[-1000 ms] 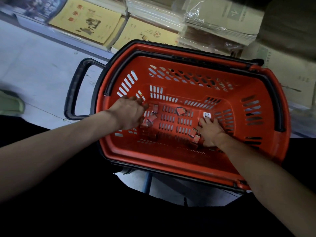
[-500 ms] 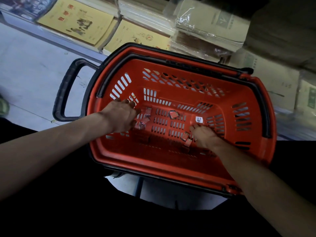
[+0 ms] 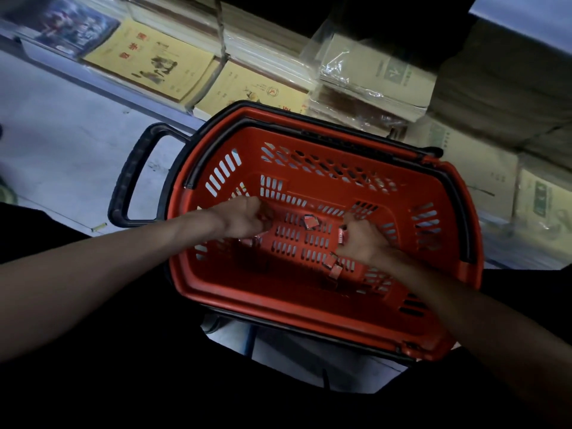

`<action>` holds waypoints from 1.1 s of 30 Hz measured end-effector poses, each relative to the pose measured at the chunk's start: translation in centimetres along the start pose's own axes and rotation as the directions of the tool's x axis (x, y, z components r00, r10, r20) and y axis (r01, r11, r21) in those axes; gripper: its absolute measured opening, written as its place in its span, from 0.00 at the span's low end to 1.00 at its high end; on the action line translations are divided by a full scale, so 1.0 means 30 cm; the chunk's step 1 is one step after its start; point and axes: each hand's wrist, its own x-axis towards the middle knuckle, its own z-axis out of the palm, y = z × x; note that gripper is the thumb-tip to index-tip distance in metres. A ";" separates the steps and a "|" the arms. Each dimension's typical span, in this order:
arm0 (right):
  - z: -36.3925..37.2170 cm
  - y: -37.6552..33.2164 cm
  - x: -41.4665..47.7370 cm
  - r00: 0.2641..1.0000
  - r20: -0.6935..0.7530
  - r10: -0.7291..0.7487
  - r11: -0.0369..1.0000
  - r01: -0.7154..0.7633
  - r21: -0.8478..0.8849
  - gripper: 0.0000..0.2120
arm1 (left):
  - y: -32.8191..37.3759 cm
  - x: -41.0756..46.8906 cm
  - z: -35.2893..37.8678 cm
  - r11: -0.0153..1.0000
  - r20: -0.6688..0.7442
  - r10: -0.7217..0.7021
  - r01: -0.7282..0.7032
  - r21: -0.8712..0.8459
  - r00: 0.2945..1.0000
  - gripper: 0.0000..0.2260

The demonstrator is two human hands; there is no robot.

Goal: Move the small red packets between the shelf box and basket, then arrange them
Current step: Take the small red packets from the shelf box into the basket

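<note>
Both hands down inside red basket. Right hand pinches one red packet. Left hand curled, grip cannot be told. Loose packets lie on basket floor between them.

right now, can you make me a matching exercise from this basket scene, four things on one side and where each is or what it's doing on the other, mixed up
Things
1. right hand
2. loose packet
3. black handle
4. yellow notebooks

Place or state
A. stacked beyond the far rim of the basket
B. sticks out from the basket's left end
C. lies alone on the middle of the basket floor
D. grips a red packet

Pairs: 1-D, 2-C, 3-B, 4-A
</note>
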 end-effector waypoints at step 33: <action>-0.114 -0.097 0.005 0.989 0.115 -0.095 0.899 0.035 0.436 0.09 | 0.160 0.013 -0.050 0.029 0.290 -0.002 0.290 -0.956 0.957 0.16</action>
